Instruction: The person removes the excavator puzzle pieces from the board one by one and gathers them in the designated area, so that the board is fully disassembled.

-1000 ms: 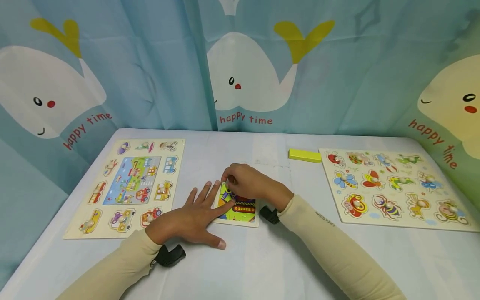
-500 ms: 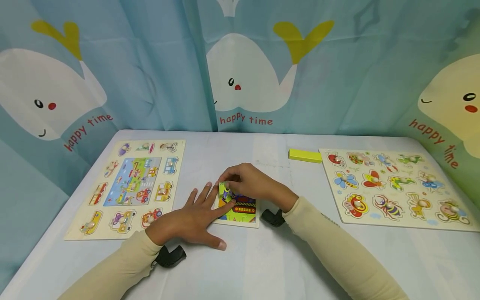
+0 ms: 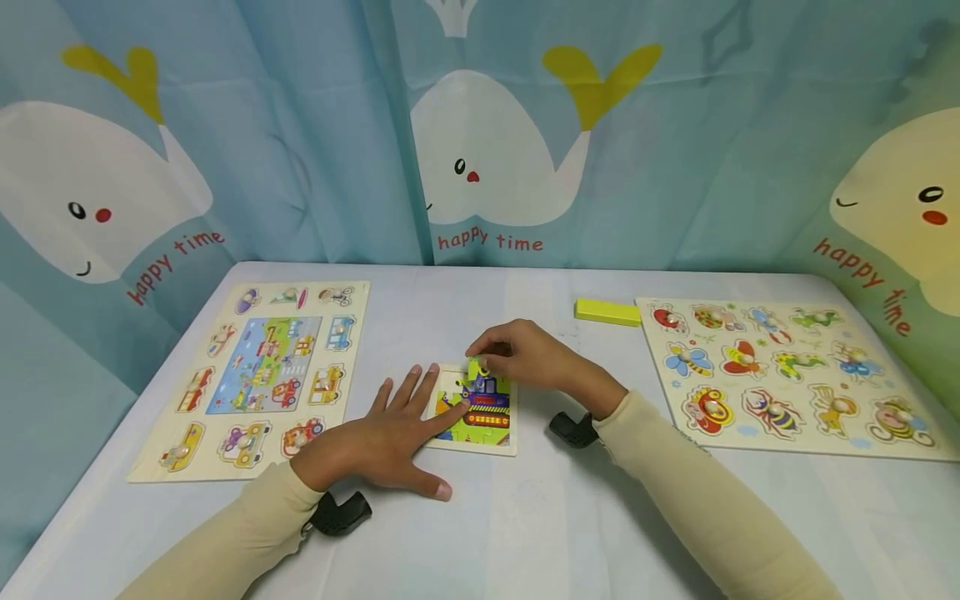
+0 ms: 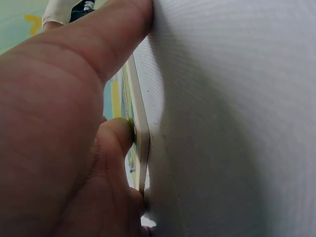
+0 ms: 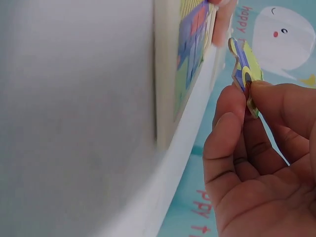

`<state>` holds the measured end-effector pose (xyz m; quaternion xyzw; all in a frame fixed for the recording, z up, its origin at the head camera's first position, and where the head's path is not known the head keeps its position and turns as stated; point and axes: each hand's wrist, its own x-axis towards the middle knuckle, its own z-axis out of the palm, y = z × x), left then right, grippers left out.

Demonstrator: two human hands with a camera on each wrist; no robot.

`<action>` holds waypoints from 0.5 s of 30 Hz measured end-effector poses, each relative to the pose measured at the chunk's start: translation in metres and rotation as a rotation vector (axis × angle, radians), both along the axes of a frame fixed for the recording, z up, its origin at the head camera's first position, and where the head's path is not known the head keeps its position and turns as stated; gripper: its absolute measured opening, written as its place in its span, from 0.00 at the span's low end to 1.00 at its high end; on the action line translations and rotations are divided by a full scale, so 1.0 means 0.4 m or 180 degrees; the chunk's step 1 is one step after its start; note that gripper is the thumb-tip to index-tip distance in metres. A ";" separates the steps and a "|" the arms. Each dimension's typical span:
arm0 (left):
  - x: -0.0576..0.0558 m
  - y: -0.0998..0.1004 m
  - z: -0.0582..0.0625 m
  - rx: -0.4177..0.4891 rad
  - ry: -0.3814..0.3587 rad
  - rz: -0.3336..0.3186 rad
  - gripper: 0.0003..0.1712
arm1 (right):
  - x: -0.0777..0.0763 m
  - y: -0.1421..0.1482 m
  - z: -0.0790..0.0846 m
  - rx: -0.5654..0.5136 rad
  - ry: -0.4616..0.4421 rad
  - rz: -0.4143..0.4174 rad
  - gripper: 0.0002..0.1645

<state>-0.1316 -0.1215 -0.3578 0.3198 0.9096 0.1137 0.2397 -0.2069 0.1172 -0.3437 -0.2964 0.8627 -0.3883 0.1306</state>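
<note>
A small jigsaw puzzle (image 3: 489, 435) with a purple and red digger picture lies in a pale wooden frame at the table's middle. My left hand (image 3: 386, 442) rests with fingers spread at its left side, one fingertip on the picture. In the left wrist view, the fingers reach along the frame's pale edge (image 4: 140, 118). My right hand (image 3: 531, 357) pinches a yellow-green and purple jigsaw piece (image 5: 248, 61) between thumb and fingers. That piece is held raised over the puzzle's far side, where bare frame shows at the upper left.
A peg puzzle board with vehicles (image 3: 171, 417) lies to the left. Another with insects (image 3: 720, 446) is on the right, with a yellow block (image 3: 607, 312) by its far left corner. A blue whale-print curtain (image 3: 330, 167) stands behind the table (image 3: 540, 533).
My right hand has lifted the jigsaw piece off the puzzle's upper left corner and moved it to the right. The left hand stays in place.
</note>
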 end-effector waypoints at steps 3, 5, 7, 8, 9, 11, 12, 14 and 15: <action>0.000 0.002 -0.001 -0.0002 -0.0003 0.0009 0.58 | -0.001 0.022 0.004 0.0033 -0.0005 -0.0036 0.12; 0.000 0.002 -0.001 0.0004 -0.0008 0.0016 0.58 | -0.003 0.037 0.005 0.0049 0.0001 -0.0079 0.12; 0.001 0.003 -0.001 0.0013 -0.0017 0.0026 0.58 | -0.005 0.051 0.006 0.0079 0.0006 -0.0121 0.12; 0.001 0.003 -0.001 0.0016 -0.0018 0.0028 0.58 | -0.005 0.058 0.007 0.0093 0.0008 -0.0140 0.12; 0.001 0.003 -0.001 0.0016 -0.0020 0.0031 0.58 | -0.006 0.065 0.007 0.0101 -0.0007 -0.0161 0.12; 0.002 0.003 -0.001 0.0015 -0.0020 0.0039 0.58 | -0.007 0.077 0.010 0.0111 -0.0042 -0.0186 0.12; 0.003 0.003 -0.001 0.0017 -0.0019 0.0039 0.58 | -0.007 0.084 0.010 0.0127 -0.0049 -0.0192 0.12; 0.004 0.003 0.000 0.0027 -0.0022 0.0042 0.58 | -0.007 0.097 0.012 0.0160 -0.0052 -0.0208 0.12; 0.004 0.003 0.000 0.0030 -0.0019 0.0040 0.58 | -0.007 0.103 0.013 0.0173 -0.0054 -0.0219 0.12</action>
